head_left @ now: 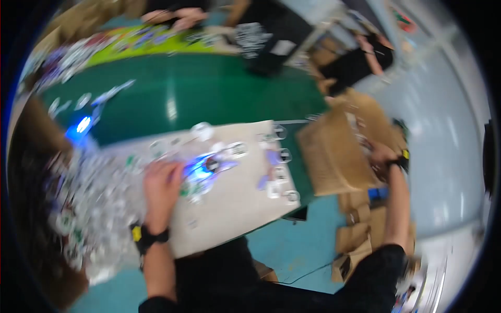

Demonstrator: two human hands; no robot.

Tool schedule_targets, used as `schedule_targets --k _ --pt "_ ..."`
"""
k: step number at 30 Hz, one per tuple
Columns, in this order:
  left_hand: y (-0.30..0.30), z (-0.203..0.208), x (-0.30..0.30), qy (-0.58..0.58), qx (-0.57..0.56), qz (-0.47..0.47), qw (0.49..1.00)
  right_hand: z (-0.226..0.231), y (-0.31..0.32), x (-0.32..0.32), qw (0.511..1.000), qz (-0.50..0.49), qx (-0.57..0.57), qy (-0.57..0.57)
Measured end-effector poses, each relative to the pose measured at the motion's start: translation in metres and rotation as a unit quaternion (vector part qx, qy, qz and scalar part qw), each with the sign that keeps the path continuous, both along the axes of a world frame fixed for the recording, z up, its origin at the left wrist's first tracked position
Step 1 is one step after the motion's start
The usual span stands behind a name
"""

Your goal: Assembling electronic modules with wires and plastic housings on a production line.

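Left hand (163,180): set over the beige board (229,211), beside a blue-lit piece (204,169); whether it is gripped cannot be told, for blur. Progress, as judged: a few pieces (279,173) are laid out singly near the board's right edge; the bulk is left in the clear heap (107,201) at left. Pose: left fingers bent; right arm extended outward, right hand (382,155) placed at the brown box (330,151), grip not determinable.

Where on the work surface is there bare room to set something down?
Bare: the middle of the glossy green tabletop, beyond the flat beige sheet, and the sheet's near middle, right of the left hand. Crowded: the heap of clear plastic pieces at left, and the round white-rimmed pieces along the sheet's right edge.
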State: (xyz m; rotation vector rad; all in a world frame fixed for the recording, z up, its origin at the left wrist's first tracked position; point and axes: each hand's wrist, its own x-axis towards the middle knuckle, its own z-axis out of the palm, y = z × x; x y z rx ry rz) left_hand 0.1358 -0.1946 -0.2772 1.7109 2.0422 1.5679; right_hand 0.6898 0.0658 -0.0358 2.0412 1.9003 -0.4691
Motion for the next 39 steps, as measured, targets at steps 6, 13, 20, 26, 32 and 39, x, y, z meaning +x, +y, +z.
schedule_targets --k 6,13,20,26,32,39 --pt "0.002 0.016 0.012 -0.060 -0.045 -0.011 0.997 0.100 -0.061 0.002 0.944 -0.018 0.238 0.228" --pt "0.009 0.019 0.018 -0.034 -0.021 -0.031 0.999 0.131 -0.091 0.010 0.800 -0.012 0.357 0.481" --pt "0.004 0.016 0.011 -0.058 -0.050 -0.017 0.997 0.138 -0.070 -0.015 0.677 -0.006 0.442 0.588" --pt "0.010 0.019 0.015 -0.008 -0.020 -0.019 1.000 0.129 -0.134 -0.109 0.574 0.020 0.463 0.675" --pt "0.006 0.017 0.010 -0.033 -0.018 0.005 0.999 -0.052 -0.134 -0.268 0.649 -0.001 0.269 0.712" --pt "0.005 0.018 0.013 -0.035 -0.029 0.003 0.999 -0.213 -0.069 -0.321 0.493 -0.205 0.065 0.843"
